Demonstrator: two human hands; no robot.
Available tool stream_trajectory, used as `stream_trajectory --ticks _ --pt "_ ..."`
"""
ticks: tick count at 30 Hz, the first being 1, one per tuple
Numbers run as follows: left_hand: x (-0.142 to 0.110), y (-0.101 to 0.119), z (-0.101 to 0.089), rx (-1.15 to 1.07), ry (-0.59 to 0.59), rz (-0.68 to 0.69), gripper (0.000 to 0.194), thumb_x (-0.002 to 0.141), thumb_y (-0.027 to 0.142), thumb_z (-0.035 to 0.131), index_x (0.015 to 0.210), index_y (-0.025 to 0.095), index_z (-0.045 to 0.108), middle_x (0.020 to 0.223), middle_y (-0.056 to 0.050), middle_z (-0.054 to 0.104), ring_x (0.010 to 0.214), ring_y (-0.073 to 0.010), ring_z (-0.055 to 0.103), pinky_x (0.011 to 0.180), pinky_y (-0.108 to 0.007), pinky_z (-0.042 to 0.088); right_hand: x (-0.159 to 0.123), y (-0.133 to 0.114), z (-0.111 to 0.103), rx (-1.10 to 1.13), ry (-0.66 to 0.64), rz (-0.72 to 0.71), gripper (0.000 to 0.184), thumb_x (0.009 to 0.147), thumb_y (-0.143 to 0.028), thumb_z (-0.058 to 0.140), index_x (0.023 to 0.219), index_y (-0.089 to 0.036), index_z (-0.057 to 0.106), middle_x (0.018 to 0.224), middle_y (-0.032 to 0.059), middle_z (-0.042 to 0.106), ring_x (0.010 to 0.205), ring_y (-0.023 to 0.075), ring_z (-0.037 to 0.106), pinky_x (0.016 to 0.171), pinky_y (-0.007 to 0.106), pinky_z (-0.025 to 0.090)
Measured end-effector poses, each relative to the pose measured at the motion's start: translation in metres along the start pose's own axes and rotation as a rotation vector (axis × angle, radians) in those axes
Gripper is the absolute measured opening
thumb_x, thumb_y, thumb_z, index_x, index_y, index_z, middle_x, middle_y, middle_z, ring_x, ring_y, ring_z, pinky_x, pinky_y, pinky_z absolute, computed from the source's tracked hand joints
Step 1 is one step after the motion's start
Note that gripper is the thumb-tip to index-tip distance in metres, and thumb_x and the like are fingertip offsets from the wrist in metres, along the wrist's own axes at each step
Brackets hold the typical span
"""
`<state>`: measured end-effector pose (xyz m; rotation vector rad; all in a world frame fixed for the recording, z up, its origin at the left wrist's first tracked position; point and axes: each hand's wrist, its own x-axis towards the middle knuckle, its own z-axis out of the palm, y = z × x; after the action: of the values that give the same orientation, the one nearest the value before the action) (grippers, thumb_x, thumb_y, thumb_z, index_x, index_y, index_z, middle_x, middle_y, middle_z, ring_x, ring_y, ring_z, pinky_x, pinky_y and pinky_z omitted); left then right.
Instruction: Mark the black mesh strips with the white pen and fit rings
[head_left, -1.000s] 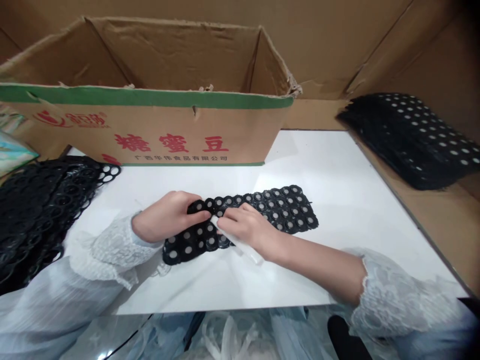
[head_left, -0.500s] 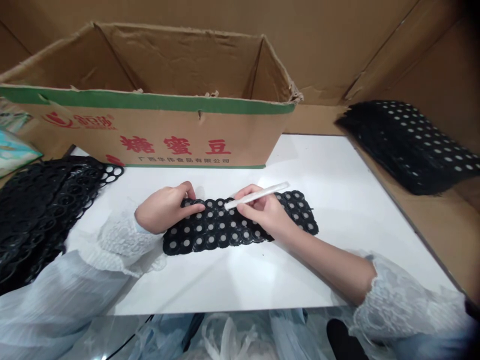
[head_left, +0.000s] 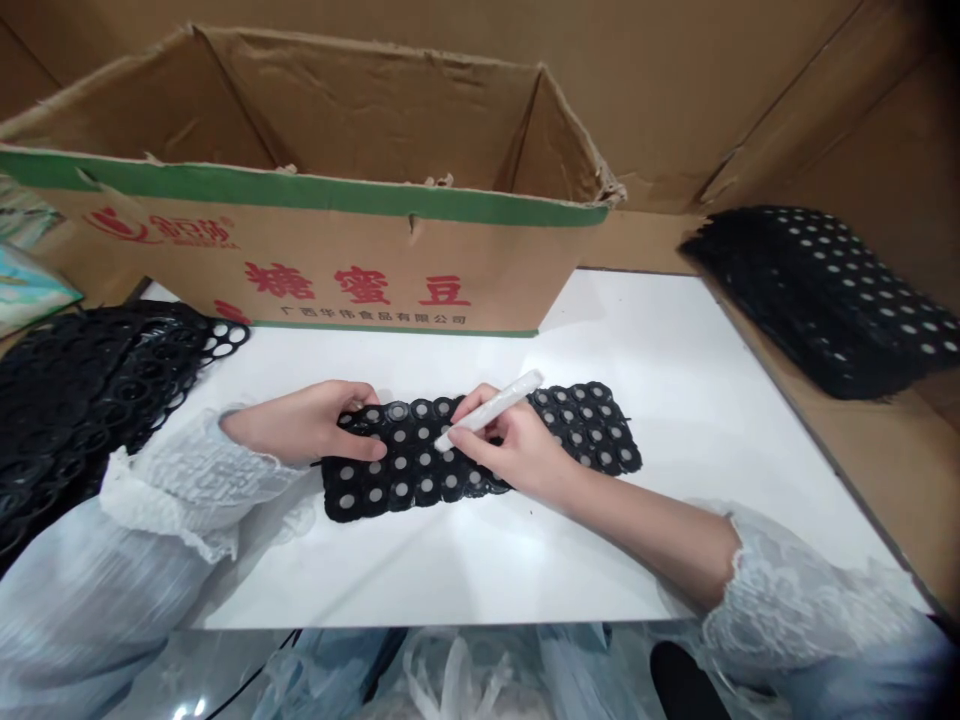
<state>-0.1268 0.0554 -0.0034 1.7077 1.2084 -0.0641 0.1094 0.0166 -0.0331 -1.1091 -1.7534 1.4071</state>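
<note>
A black sheet of joined rings with pale round centres lies flat on the white table. My left hand grips its left end, thumb across the top and the other fingers at the far edge, partly hidden. In my right hand is a slim white pen-like tool, held like a pen. Its tip points down and left at the middle rows of the sheet, seemingly touching it. The right hand covers part of the sheet's middle.
Behind the sheet stands a large open cardboard box. A heap of black ring sheeting with open holes lies at the left. More black sheets are stacked at the right on cardboard. The white table ends near my lap.
My left hand has slid left and slightly down along the sheet's end. The right hand has moved a little left and down, and the tool stands steeper, its tip on a lower row.
</note>
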Motion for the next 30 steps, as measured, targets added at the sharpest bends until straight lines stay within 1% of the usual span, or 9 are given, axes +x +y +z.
stream_trajectory --ticks 4,8,11,13,16,21,23,26,30 --pt "0.001 0.001 -0.001 -0.072 0.024 0.017 0.031 0.064 0.040 0.063 0.078 0.018 0.046 0.068 0.003 0.054 0.064 -0.0121 0.052 0.054 -0.019 0.041 0.002 -0.002 0.001 -0.027 0.009 0.010 0.013 0.077 -0.029 0.052 0.079 -0.017 0.049 0.062 -0.0032 0.046 0.052 0.0070 0.041 0.048 0.020 0.035" --pt "0.001 0.000 -0.002 -0.166 0.034 0.057 0.031 0.067 0.039 0.061 0.087 0.019 0.048 0.076 0.002 0.054 0.064 -0.0113 0.052 0.053 -0.019 0.043 0.007 -0.004 0.006 -0.098 0.022 -0.010 0.013 0.077 -0.030 0.052 0.077 -0.017 0.049 0.062 -0.0024 0.047 0.052 0.0075 0.043 0.049 0.021 0.036" --pt "-0.001 0.000 -0.001 -0.217 0.046 0.012 0.032 0.070 0.040 0.058 0.092 0.020 0.046 0.068 0.004 0.049 0.048 -0.0072 0.045 0.039 -0.016 0.036 0.010 -0.004 0.010 -0.154 0.044 -0.037 0.013 0.077 -0.030 0.051 0.074 -0.018 0.047 0.062 -0.0025 0.049 0.051 0.0075 0.044 0.050 0.021 0.037" --pt "-0.003 0.002 0.000 -0.247 0.055 -0.004 0.032 0.071 0.041 0.056 0.093 0.021 0.044 0.063 0.005 0.044 0.043 -0.0054 0.039 0.033 -0.015 0.030 0.011 -0.004 0.012 -0.160 0.058 -0.056 0.014 0.077 -0.030 0.050 0.071 -0.018 0.044 0.062 -0.0028 0.048 0.051 0.0071 0.044 0.050 0.021 0.037" --pt "-0.004 0.004 0.001 -0.253 0.078 -0.008 0.033 0.071 0.041 0.057 0.091 0.020 0.043 0.063 0.005 0.042 0.045 -0.0058 0.039 0.034 -0.014 0.031 0.012 -0.002 0.012 -0.130 0.048 -0.062 0.015 0.077 -0.028 0.050 0.070 -0.018 0.042 0.062 -0.0030 0.047 0.052 0.0070 0.043 0.050 0.021 0.036" --pt "-0.005 0.006 0.000 -0.306 0.101 -0.003 0.035 0.068 0.042 0.060 0.090 0.019 0.044 0.069 0.002 0.051 0.055 -0.0096 0.049 0.042 -0.017 0.037 0.013 0.002 0.011 -0.019 0.042 -0.004 0.017 0.080 -0.032 0.048 0.073 -0.018 0.042 0.061 -0.0034 0.047 0.050 0.0066 0.040 0.047 0.020 0.033" --pt "-0.008 0.009 0.001 -0.337 0.124 -0.010 0.036 0.068 0.043 0.060 0.091 0.020 0.045 0.064 0.004 0.050 0.049 -0.0083 0.046 0.039 -0.017 0.035 0.013 0.002 0.011 -0.030 0.025 -0.004 0.017 0.080 -0.033 0.048 0.073 -0.018 0.044 0.061 -0.0033 0.047 0.050 0.0066 0.040 0.047 0.020 0.032" --pt "-0.015 0.018 0.005 -0.363 0.149 -0.009 0.035 0.069 0.044 0.059 0.091 0.020 0.045 0.053 0.006 0.045 0.037 -0.0054 0.037 0.032 -0.016 0.028 0.012 0.001 0.012 -0.072 0.008 -0.018 0.019 0.078 -0.034 0.051 0.071 -0.018 0.045 0.060 -0.0037 0.047 0.050 0.0061 0.038 0.046 0.020 0.030" --pt "-0.019 0.025 0.009 -0.452 0.150 0.031 0.035 0.069 0.044 0.059 0.092 0.021 0.045 0.057 0.004 0.051 0.038 -0.0063 0.041 0.033 -0.016 0.029 0.011 -0.001 0.016 -0.092 0.020 -0.047 0.018 0.076 -0.029 0.054 0.068 -0.018 0.042 0.060 -0.0050 0.046 0.049 0.0052 0.036 0.046 0.019 0.030"
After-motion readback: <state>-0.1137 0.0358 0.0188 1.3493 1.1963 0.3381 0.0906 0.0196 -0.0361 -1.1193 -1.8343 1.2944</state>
